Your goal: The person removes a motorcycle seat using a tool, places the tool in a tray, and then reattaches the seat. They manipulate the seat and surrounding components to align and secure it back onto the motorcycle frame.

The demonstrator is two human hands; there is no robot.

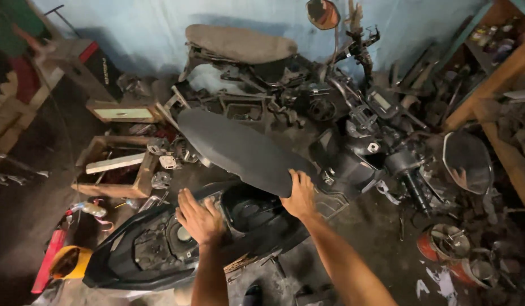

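Observation:
A black scooter [155, 258] with its body stripped stands below me, its under-seat bay open. My right hand [299, 195] grips the front edge of the raised black seat [240, 148], which tilts up and away to the left. My left hand [199, 216] lies flat, fingers spread, on the frame beside the open storage tub [251, 211]. The handlebar column and dash [381, 105] sit to the right, with a round mirror [322, 13] above.
A second scooter with a grey seat [240, 42] stands against the blue wall. Wooden boxes [112, 167] of parts sit at left, a yellow object [70, 262] at bottom left, tins [444, 243] at bottom right, wooden shelves [500, 73] at right.

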